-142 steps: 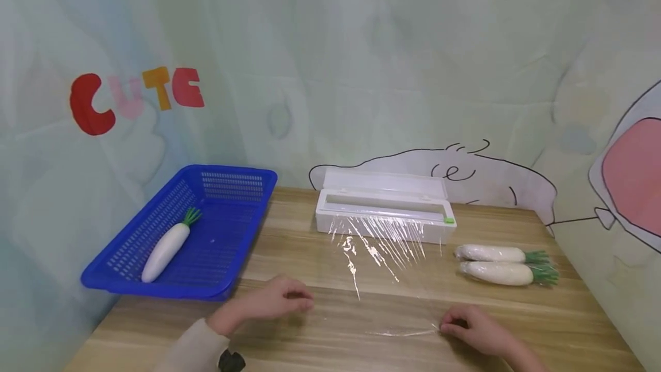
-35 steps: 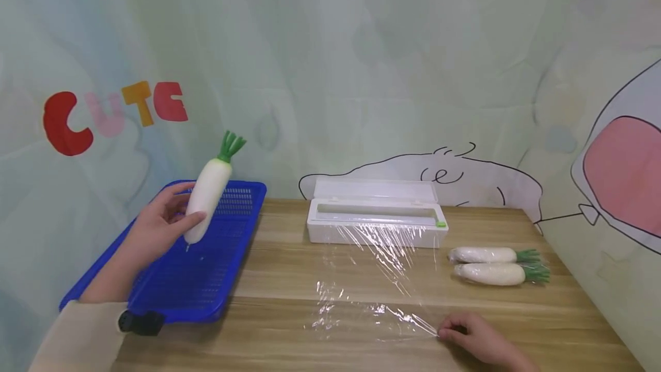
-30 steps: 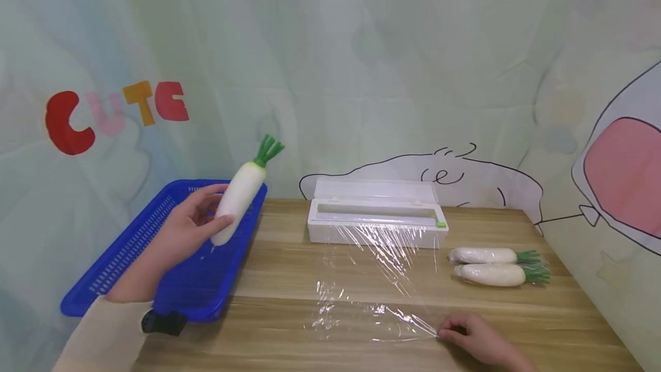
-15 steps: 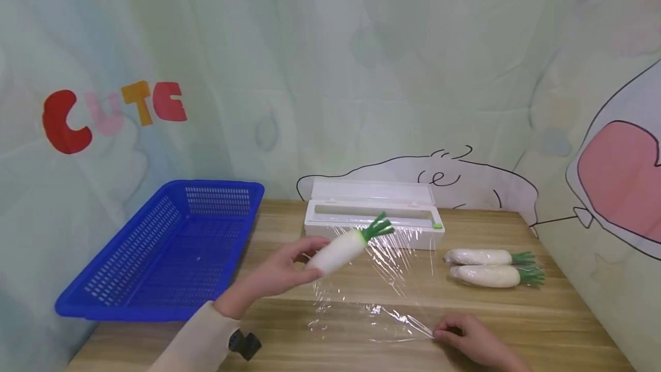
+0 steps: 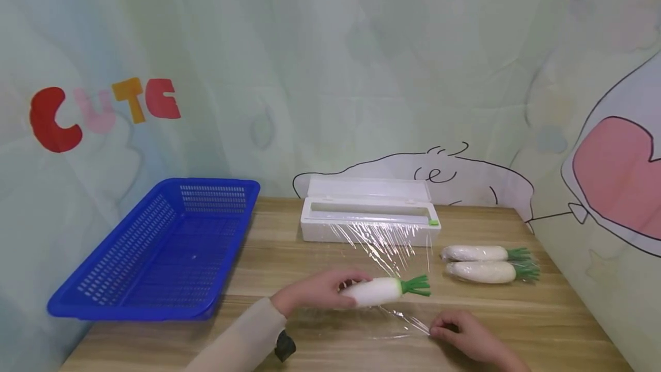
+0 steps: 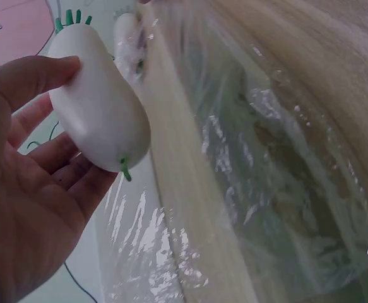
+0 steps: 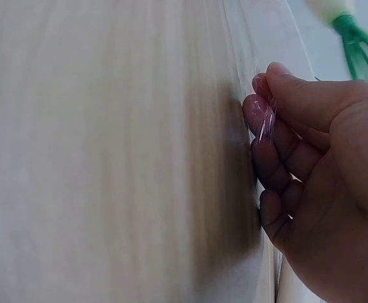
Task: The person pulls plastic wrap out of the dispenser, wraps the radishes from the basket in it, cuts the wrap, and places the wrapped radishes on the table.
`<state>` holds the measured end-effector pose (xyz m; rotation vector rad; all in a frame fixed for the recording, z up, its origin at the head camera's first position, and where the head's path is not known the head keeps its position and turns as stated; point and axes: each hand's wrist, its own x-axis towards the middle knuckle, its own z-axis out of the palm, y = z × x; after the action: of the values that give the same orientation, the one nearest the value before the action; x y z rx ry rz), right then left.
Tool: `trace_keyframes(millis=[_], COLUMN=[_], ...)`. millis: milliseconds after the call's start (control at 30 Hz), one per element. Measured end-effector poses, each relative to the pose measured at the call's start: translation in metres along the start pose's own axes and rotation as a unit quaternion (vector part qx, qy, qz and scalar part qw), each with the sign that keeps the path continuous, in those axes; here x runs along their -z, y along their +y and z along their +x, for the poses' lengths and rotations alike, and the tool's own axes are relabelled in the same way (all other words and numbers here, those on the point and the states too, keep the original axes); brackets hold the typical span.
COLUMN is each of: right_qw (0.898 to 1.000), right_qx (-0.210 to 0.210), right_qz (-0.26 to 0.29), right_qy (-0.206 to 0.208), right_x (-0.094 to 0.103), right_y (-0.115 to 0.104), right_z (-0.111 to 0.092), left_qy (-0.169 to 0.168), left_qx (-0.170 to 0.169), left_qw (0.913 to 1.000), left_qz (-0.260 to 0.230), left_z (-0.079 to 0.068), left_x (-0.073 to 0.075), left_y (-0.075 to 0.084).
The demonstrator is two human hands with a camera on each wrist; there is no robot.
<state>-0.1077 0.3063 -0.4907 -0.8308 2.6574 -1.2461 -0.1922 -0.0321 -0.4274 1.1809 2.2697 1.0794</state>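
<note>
My left hand [image 5: 325, 289] grips a white radish [image 5: 373, 291] by its root end, the green leaf stubs pointing right. In the left wrist view the thumb lies on one side of the radish [image 6: 98, 101] and the fingers curl behind it. The radish is over a clear sheet of plastic wrap [image 5: 379, 257], drawn toward me from a white wrap dispenser [image 5: 369, 231] with its lid up. My right hand [image 5: 467, 334] pinches the sheet's near right corner. In the right wrist view, a bit of wrap [image 7: 267, 123] shows at the thumb and fingertips of that hand [image 7: 322, 145].
Two wrapped radishes [image 5: 482, 271] lie side by side at the right of the wooden table [image 5: 279, 223]. A blue plastic basket [image 5: 227, 257] stands at the left with nothing in it. A printed curtain [image 5: 330, 73] hangs behind the table.
The left hand let go of the wrap's edge, took the radish out of the blue basket, then carried it right and down over the wrap. The right hand kept its pinch on the corner.
</note>
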Motion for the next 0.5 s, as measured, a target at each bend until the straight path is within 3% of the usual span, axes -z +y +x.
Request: trace_keyframes(millis=[267,500], right_qw=[1.0,1.0], right_qx=[-0.004,0.0], right_qz=[0.022,0.021], right_qy=[-0.009,-0.008], right_x=[0.001,0.001], right_y=[0.0,0.002], right_z=[0.0,0.0], left_qy=[-0.033,-0.047], left_qx=[-0.019,0.003], left_qw=[0.996,0.9928], left_qz=[0.081,0.11], left_z=[0.011,0.015], left_x=[-0.011,-0.017], left_y=[-0.003,-0.007])
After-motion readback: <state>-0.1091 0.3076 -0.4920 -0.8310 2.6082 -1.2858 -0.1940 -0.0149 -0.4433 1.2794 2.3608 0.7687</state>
